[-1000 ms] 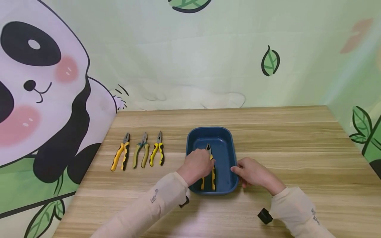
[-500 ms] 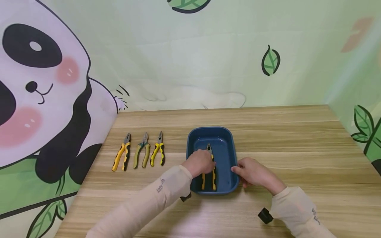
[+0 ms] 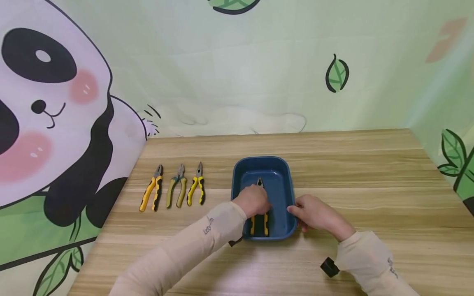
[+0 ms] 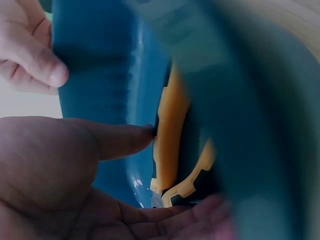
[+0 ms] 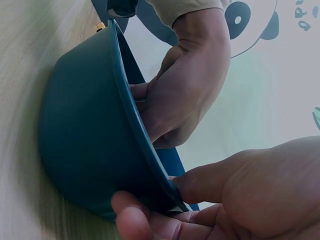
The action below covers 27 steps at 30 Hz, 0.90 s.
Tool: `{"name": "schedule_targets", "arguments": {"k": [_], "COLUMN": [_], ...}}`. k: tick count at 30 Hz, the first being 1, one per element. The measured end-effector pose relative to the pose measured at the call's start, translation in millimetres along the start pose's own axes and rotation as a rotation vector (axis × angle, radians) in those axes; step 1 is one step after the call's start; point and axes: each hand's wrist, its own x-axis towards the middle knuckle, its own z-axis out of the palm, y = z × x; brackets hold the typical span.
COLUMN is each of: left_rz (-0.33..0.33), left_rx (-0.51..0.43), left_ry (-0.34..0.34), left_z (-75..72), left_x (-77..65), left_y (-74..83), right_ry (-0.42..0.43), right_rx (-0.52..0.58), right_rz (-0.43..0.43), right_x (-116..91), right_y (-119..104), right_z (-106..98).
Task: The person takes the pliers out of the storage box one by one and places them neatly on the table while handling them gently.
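Note:
A blue plastic bin (image 3: 280,197) stands on the table in front of me. Yellow-and-black pliers (image 3: 266,225) lie in it, jaws toward the far end and handles toward me. My left hand (image 3: 252,200) reaches inside and covers their middle. In the left wrist view its thumb touches one handle (image 4: 171,135), and the other fingers pass along the opposite side near the pivot. My right hand (image 3: 316,214) pinches the bin's right rim; the right wrist view shows the thumb at the inner side and fingers (image 5: 155,225) outside.
Left of the bin, three pliers lie in a row with jaws pointing away: orange-and-black pliers (image 3: 147,195), olive-handled pliers (image 3: 170,193) and yellow-and-black long-nose pliers (image 3: 201,190). A printed panda backdrop (image 3: 237,98) rises behind the wooden table (image 3: 363,176).
My left hand has shifted slightly to the right over the pliers, and its forearm followed. The pliers, the bin and my right hand have stayed in place.

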Motion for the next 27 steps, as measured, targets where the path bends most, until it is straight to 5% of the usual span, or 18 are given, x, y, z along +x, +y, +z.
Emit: {"name": "schedule_targets", "arguments": {"k": [10, 22, 27], "left_rz": [-0.034, 0.116, 0.122], "left_rx": [0.042, 0.136, 0.133], "left_ry": [-0.006, 0.046, 0.044], "left_z": [3.9, 9.9, 10.5], "left_x": [2.6, -4.0, -3.6], "left_y": [5.9, 4.7, 6.0], "right_ry": [0.009, 0.014, 0.015], "right_rx": [0.001, -0.009, -0.006], "right_rz": [-0.001, -0.010, -0.008], "right_x": [2.0, 0.4, -0.2], "right_y": [-0.4, 0.4, 1.1], "right_z": [2.5, 1.9, 1.4]}}
